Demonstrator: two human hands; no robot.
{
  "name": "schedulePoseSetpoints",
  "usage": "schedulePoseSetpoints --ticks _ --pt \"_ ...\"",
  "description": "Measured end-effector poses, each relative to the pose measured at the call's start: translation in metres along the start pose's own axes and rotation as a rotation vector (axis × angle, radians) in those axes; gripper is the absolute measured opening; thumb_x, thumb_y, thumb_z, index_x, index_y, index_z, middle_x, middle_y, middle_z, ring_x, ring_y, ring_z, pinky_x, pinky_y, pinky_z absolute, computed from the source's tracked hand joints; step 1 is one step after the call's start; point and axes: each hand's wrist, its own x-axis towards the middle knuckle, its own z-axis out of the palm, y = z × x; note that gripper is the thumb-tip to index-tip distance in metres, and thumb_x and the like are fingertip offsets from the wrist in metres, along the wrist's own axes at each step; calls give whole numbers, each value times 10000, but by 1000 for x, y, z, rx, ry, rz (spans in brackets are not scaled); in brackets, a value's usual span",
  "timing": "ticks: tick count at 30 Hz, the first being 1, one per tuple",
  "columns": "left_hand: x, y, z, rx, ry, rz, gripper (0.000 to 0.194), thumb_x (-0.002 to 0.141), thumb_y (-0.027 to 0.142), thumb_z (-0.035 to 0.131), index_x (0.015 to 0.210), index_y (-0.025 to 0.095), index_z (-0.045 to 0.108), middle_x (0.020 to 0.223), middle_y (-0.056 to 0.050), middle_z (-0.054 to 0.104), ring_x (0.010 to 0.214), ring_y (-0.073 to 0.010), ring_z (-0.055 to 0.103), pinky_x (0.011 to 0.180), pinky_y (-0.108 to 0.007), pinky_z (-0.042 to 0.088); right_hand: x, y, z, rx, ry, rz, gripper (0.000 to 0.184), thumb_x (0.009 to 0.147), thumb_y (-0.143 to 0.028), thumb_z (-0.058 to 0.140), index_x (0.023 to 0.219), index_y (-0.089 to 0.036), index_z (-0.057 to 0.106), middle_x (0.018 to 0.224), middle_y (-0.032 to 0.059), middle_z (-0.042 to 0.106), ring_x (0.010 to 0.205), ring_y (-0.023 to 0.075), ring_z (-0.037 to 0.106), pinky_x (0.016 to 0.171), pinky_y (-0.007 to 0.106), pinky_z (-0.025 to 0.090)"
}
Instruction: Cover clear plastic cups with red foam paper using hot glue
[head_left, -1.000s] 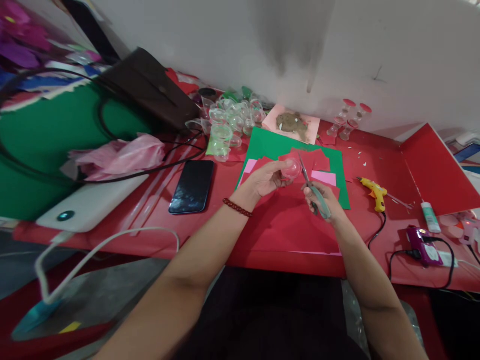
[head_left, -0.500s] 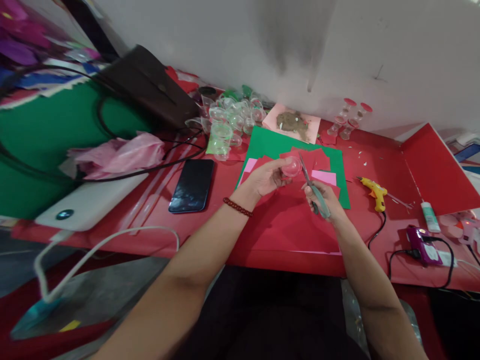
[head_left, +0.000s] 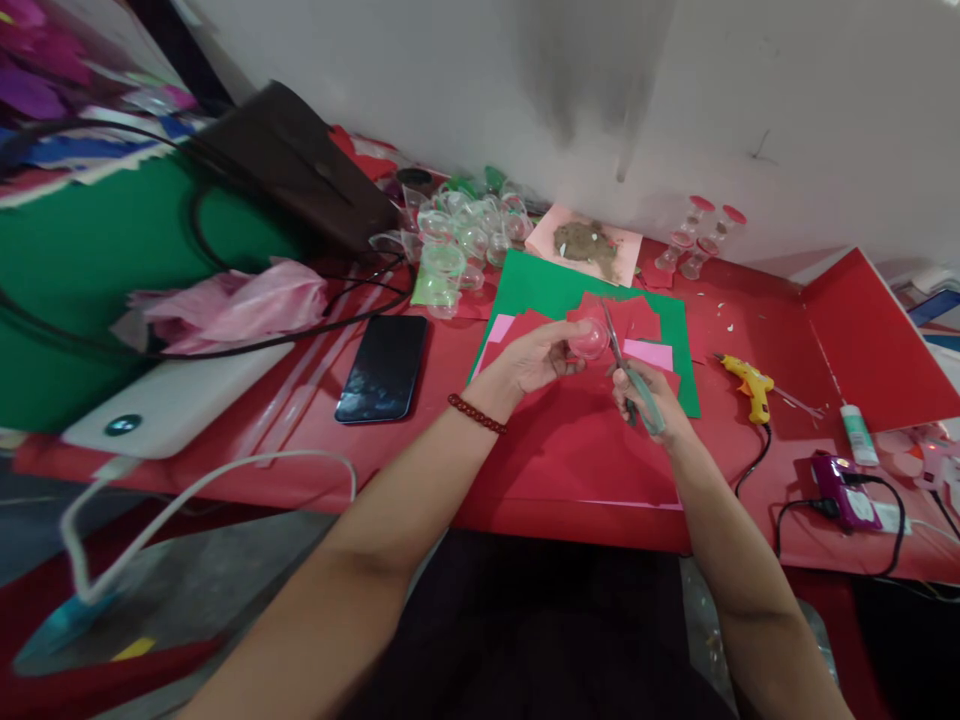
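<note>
My left hand [head_left: 534, 357] pinches a small clear plastic cup [head_left: 589, 338] above the red paper sheets [head_left: 585, 440]. A beaded bracelet [head_left: 475, 414] is on that wrist. My right hand [head_left: 646, 400] is closed round the teal handles of a pair of scissors [head_left: 628, 372]. The blades point up and away, and their tips lie right beside the cup. A green sheet [head_left: 540, 285] and pink paper pieces [head_left: 648, 354] lie under the red pieces.
A black phone [head_left: 382, 368] lies left of the papers. Several clear cups [head_left: 457, 235] cluster at the back by a brown bag [head_left: 300, 170]. A yellow glue gun [head_left: 748, 384], a glue bottle [head_left: 855, 432] and a purple device [head_left: 844, 490] with cables sit on the right.
The scissors have moved closer to the cup, the blade tips now beside it. The cup shifted slightly right. The view drifted a little.
</note>
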Motion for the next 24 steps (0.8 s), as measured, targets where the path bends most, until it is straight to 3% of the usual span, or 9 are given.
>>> schedulePoseSetpoints --ticks 4,9,14,24 --pt "-2 2 0 31 -17 24 154 791 240 877 812 173 739 819 -27 749 721 -142 670 643 -268 525 -1 -2 0 -9 -7 8 707 614 -855 873 898 -260 618 534 -97 505 443 97 464 424 240 359" --pt "-4 5 0 9 -31 26 146 783 198 870 850 170 743 797 -23 750 762 -172 709 746 -319 604 -2 -5 1 -30 3 32 692 598 -826 893 864 -253 611 524 -99 505 426 91 454 413 238 369" --pt "-5 6 0 -25 -15 31 145 800 152 851 777 181 712 695 9 708 682 -152 681 739 -314 625 -2 -5 0 -35 -5 27 636 627 -772 908 843 -247 621 525 -95 517 418 86 466 410 232 377" --pt "-2 5 1 -58 -20 37 159 814 194 886 895 174 751 797 -13 764 733 -167 722 770 -332 656 0 -5 0 -22 19 48 596 599 -696 948 822 -247 625 491 -97 515 392 85 462 390 224 360"
